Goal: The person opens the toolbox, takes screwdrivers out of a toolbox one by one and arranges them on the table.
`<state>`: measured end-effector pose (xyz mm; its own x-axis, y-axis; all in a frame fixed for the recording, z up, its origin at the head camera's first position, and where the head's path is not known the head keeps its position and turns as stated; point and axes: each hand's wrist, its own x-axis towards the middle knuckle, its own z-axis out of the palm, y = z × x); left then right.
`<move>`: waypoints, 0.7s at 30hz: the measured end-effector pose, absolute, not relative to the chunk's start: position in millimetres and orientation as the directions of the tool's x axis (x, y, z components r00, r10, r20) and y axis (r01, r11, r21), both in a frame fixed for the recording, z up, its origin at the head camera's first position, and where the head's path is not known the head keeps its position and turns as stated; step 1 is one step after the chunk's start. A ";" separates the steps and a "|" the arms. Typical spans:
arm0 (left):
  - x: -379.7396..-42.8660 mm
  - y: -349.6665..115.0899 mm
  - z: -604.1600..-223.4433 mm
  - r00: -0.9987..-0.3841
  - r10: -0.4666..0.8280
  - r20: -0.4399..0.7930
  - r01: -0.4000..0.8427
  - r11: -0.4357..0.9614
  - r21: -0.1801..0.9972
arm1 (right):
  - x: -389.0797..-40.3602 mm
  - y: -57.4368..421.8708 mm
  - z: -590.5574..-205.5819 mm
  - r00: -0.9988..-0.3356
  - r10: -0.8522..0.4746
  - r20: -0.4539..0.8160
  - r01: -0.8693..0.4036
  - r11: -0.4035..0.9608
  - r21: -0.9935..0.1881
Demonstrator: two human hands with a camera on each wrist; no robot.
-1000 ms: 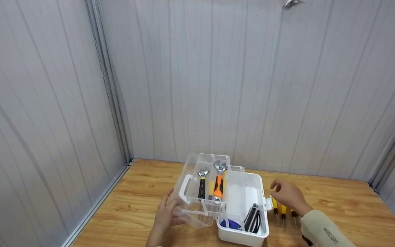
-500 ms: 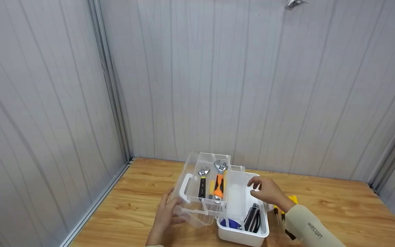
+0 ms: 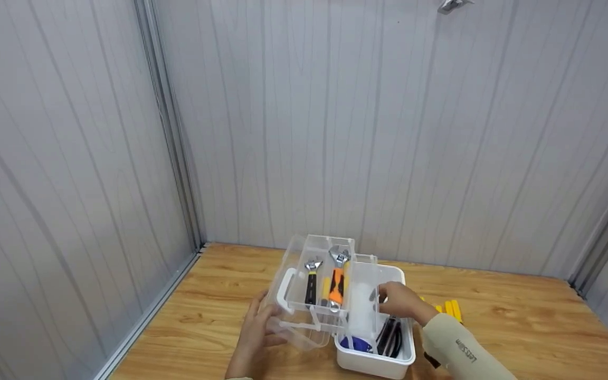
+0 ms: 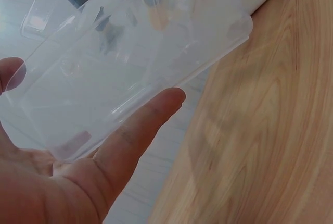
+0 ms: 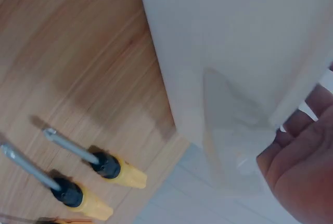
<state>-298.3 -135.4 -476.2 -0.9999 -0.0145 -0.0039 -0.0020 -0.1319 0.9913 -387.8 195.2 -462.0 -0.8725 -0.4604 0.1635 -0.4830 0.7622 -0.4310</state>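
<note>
My left hand (image 3: 254, 324) holds the raised clear lid of a toolbox by its outer side; in the left wrist view the lid (image 4: 104, 83) lies between thumb and finger. My right hand (image 3: 401, 302) reaches over the right rim of the white toolbox base (image 3: 372, 364), its fingertips right at the clear inner tray (image 3: 363, 301). In the right wrist view the bent fingers (image 5: 296, 122) go over the rim, tips hidden; I cannot tell whether they grip anything. An adjustable wrench with black handle (image 3: 311, 287) and an orange-handled one (image 3: 337, 287) lie in the upper clear tray.
Inside the base are a blue item (image 3: 355, 344) and a black-handled tool (image 3: 388, 338). Yellow-handled screwdrivers (image 5: 117, 172) lie on the wooden table (image 3: 520, 316) right of the box, partly behind the right sleeve. Grey panels (image 3: 304, 132) stand behind and at the sides.
My right hand has moved left from beside the screwdrivers, over the rim, and down into the box. The left hand and the lid have stayed in place.
</note>
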 end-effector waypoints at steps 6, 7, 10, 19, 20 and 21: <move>-298.5 -135.4 -475.3 -1.000 -0.001 -0.015 -0.015 -0.138 0.990 | -381.6 183.5 -468.0 -0.877 -0.481 0.008 -0.461 0.833 -0.306; -298.2 -135.1 -475.0 -1.000 -0.001 -0.013 -0.013 -0.136 0.991 | -381.1 181.8 -469.4 -0.874 -0.485 -0.009 -0.464 0.841 -0.278; -297.4 -134.1 -474.6 -1.000 0.004 -0.011 -0.011 -0.145 0.989 | -380.6 178.9 -472.1 -0.867 -0.496 -0.042 -0.473 0.848 -0.238; -296.2 -134.0 -473.0 -1.000 -0.004 -0.007 -0.006 -0.123 0.992 | -385.0 178.0 -474.7 -0.840 -0.531 -0.113 -0.485 0.827 -0.283; -296.1 -134.1 -472.9 -1.000 -0.009 -0.009 -0.008 -0.124 0.992 | -385.7 177.3 -474.5 -0.836 -0.535 -0.123 -0.488 0.826 -0.280; -296.2 -133.9 -472.7 -1.000 -0.012 -0.013 -0.011 -0.130 0.991 | -386.2 176.5 -474.1 -0.830 -0.542 -0.130 -0.494 0.824 -0.278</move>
